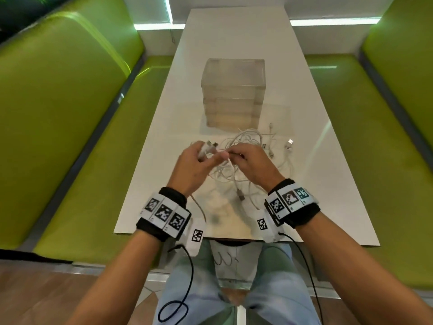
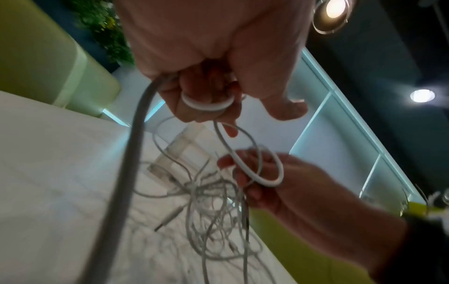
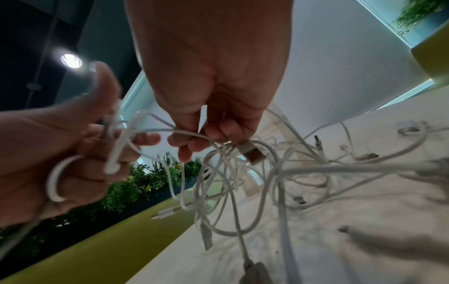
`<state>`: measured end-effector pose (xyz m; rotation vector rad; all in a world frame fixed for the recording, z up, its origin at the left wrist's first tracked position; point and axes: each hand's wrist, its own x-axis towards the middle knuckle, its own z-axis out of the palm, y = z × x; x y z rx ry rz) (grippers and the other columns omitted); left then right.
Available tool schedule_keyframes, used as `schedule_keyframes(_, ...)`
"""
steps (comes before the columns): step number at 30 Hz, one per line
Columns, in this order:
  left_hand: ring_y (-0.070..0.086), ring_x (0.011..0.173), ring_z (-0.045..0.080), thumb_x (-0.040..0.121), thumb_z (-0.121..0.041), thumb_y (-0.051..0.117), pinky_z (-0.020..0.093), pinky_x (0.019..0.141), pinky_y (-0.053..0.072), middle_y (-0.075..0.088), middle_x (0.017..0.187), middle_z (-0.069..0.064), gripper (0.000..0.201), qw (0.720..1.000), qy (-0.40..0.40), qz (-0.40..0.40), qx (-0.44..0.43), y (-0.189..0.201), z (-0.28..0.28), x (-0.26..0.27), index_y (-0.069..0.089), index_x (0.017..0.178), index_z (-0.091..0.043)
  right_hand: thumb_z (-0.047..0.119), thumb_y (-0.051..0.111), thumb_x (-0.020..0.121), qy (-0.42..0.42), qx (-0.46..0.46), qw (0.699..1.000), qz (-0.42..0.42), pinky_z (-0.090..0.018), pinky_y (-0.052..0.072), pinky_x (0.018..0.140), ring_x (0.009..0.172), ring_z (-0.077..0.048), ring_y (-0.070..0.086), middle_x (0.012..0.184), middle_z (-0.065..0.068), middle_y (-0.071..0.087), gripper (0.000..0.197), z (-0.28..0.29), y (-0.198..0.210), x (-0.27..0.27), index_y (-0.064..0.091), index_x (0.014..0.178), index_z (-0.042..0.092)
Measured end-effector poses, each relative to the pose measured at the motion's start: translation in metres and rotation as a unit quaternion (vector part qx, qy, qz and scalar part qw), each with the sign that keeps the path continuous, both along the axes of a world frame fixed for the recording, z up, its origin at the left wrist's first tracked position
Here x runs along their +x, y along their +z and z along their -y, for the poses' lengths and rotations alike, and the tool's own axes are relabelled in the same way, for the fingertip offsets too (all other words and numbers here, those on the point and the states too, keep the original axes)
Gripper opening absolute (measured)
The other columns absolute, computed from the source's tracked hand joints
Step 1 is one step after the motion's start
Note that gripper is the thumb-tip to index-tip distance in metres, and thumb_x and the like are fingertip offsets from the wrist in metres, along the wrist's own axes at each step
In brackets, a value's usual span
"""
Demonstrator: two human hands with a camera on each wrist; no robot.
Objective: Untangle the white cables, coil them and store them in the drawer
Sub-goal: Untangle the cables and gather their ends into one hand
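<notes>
The tangle of white cables (image 1: 243, 158) lies on the white surface (image 1: 234, 38) just in front of the clear drawer unit (image 1: 233, 92), and both hands are raised over its near side — the knot sits mostly under and beyond the right hand (image 1: 251, 164), spreading away to that side, where loose plug ends lie apart from the heap. The left hand (image 1: 193, 166) has its fingers (image 2: 206, 100) curled round a small loop of one cable, whose free length hangs down toward the person. The right hand's fingers (image 3: 194, 140) are pinched together on a strand running across between the two hands, roughly side to side. Judging from this, the next pull should go leftward, along that strand, drawing it clear of the knot. The drawers look closed; nothing is stored yet.
</notes>
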<state>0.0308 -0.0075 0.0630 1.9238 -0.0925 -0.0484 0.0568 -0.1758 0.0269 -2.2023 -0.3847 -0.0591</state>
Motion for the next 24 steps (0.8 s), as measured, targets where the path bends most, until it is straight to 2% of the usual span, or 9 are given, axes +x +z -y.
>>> schedule_keyframes(2,0.044,0.053,0.010,0.071,-0.052,0.075,0.028,0.053,0.037,0.049,0.057,-0.011,0.039,0.999,-0.011,-0.023,0.046,-0.006,0.008,0.000,0.057,0.073,-0.017,0.017,0.058,0.091,0.005,-0.019,1.000,0.024,-0.030,0.045,0.074,0.080,-0.017,0.060,0.087,-0.005,0.070,0.019,-0.002,0.000,-0.003,0.073,0.101,0.013)
schedule_keyframes(4,0.041,0.052,0.011,0.078,-0.044,0.073,0.026,0.052,0.034,0.048,0.056,-0.009,0.035,0.996,-0.018,-0.026,0.078,-0.010,0.009,0.004,0.057,0.073,-0.014,0.017,0.059,0.090,0.001,-0.021,0.999,0.047,-0.021,0.041,0.069,0.076,-0.010,0.055,0.080,0.003,0.064,0.016,-0.002,-0.001,-0.005,0.072,0.098,0.012)
schedule_keyframes(6,0.044,0.051,0.008,0.085,-0.035,0.069,0.020,0.050,0.033,0.051,0.056,-0.009,0.026,0.992,-0.033,-0.012,0.120,-0.008,0.007,0.005,0.058,0.070,-0.017,0.016,0.060,0.090,-0.005,-0.016,0.998,0.063,-0.012,0.032,0.064,0.068,0.001,0.045,0.071,0.017,0.049,0.014,-0.002,-0.002,-0.007,0.071,0.092,0.008)
schedule_keyframes(9,0.042,0.047,0.006,0.089,-0.027,0.064,0.017,0.046,0.029,0.048,0.053,-0.010,0.030,0.987,-0.034,0.028,0.158,0.000,0.004,0.005,0.051,0.062,-0.023,0.020,0.060,0.090,0.001,-0.029,0.998,0.059,-0.014,0.033,0.062,0.066,0.000,0.042,0.070,0.019,0.043,0.014,-0.007,-0.004,-0.008,0.068,0.089,0.009)
schedule_keyframes(12,0.032,0.046,0.008,0.090,-0.020,0.062,0.020,0.047,0.026,0.037,0.049,-0.009,0.042,0.991,0.015,0.079,0.106,0.010,0.002,0.003,0.038,0.056,-0.025,0.018,0.062,0.088,0.006,-0.064,0.997,0.038,-0.027,0.039,0.067,0.076,-0.010,0.046,0.080,0.005,0.055,0.008,-0.007,-0.014,-0.002,0.066,0.089,0.012)
schedule_keyframes(14,0.028,0.049,0.009,0.090,-0.018,0.062,0.026,0.049,0.026,0.033,0.050,-0.009,0.045,0.991,0.043,0.099,0.073,0.016,-0.003,0.002,0.033,0.056,-0.022,0.016,0.063,0.086,0.005,-0.052,0.998,0.028,-0.025,0.034,0.067,0.079,-0.009,0.047,0.084,0.003,0.057,0.007,-0.004,-0.018,0.002,0.068,0.089,0.012)
schedule_keyframes(17,0.030,0.054,0.012,0.090,-0.017,0.061,0.030,0.053,0.029,0.034,0.053,-0.008,0.042,0.988,0.081,0.123,0.039,0.020,-0.010,0.001,0.035,0.057,-0.018,0.010,0.063,0.085,-0.016,-0.034,0.999,0.014,-0.013,0.036,0.067,0.080,-0.005,0.048,0.090,0.006,0.056,0.011,0.001,-0.016,0.007,0.069,0.094,0.014)
schedule_keyframes(21,0.035,0.057,0.011,0.090,-0.015,0.061,0.027,0.056,0.034,0.039,0.058,-0.007,0.031,0.976,0.140,0.164,-0.029,0.027,-0.020,0.000,0.048,0.063,-0.007,0.015,0.060,0.089,-0.056,-0.057,0.997,0.008,-0.026,0.038,0.070,0.083,-0.009,0.049,0.092,0.001,0.058,0.013,0.009,-0.017,0.014,0.070,0.097,0.015)
schedule_keyframes(24,0.036,0.057,0.006,0.092,-0.017,0.059,0.021,0.055,0.035,0.042,0.060,-0.008,0.026,0.973,0.155,0.164,-0.051,0.028,-0.020,-0.001,0.051,0.068,-0.015,0.019,0.060,0.090,-0.056,-0.055,0.997,0.007,-0.028,0.039,0.070,0.083,-0.010,0.051,0.090,0.004,0.057,0.014,0.007,-0.014,0.015,0.071,0.095,0.014)
